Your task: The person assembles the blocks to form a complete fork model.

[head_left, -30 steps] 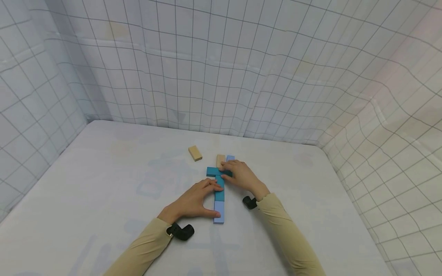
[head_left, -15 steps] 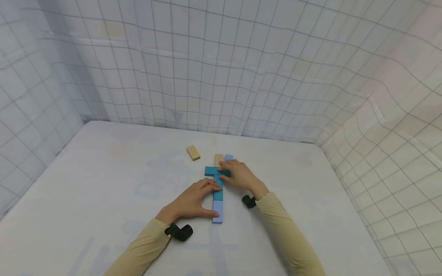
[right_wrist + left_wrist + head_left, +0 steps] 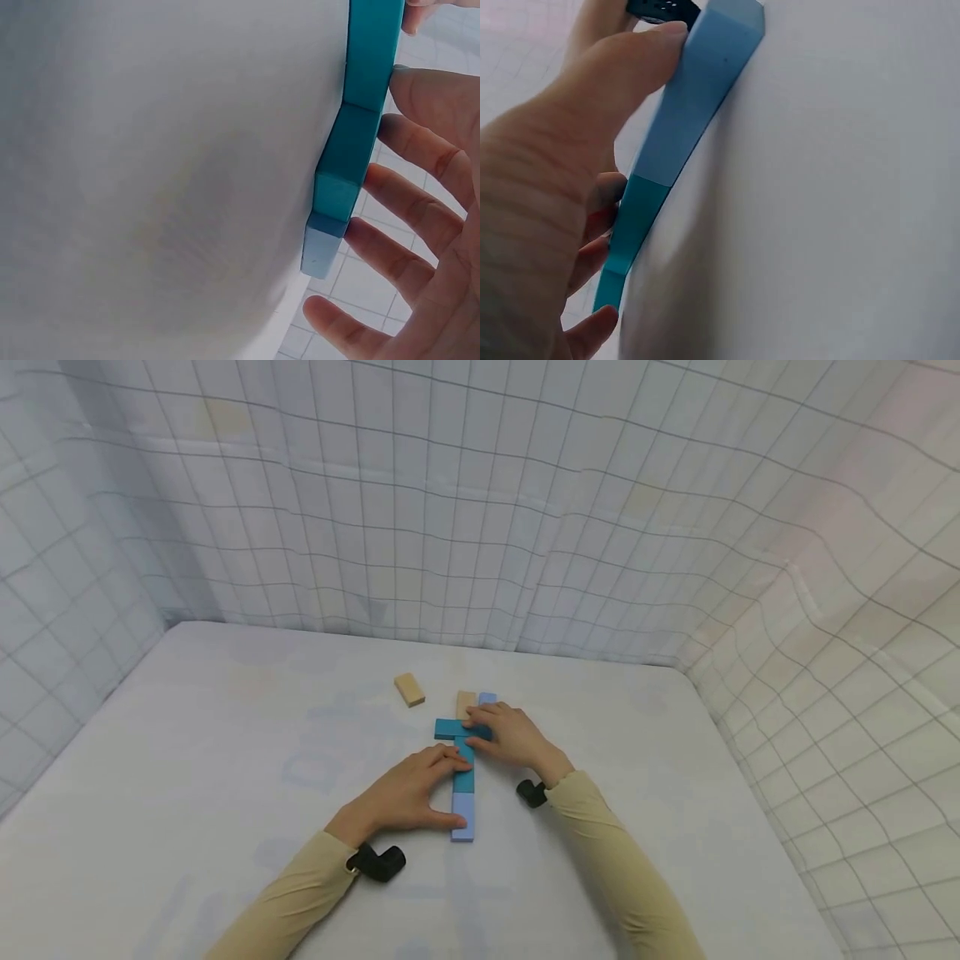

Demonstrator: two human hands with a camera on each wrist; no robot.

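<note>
Small flat blocks lie joined on the white table. A lavender-blue block (image 3: 462, 817) is nearest, with a teal block (image 3: 464, 783) behind it. A second teal block (image 3: 447, 729) crosses the far end like a T. Beyond the crosspiece lie a tan block (image 3: 466, 702) and another lavender-blue block (image 3: 487, 697), partly covered. My left hand (image 3: 405, 793) rests its thumb on the near blue block and its spread fingertips on the teal one. My right hand (image 3: 516, 739) touches the crosspiece with extended fingers, hiding its right part; in the right wrist view its fingertips rest along the blocks' top (image 3: 349, 146).
A loose tan block (image 3: 409, 690) lies apart, behind and left of the joined blocks. White table surface (image 3: 225, 760) surrounds them. Grid-patterned white cloth (image 3: 375, 527) hangs at the back and both sides. A dark camera sits on each wrist.
Everything has shifted slightly left in the head view, table included, as the camera turned. Both hands keep their places on the blocks, and the blocks stay arranged as before.
</note>
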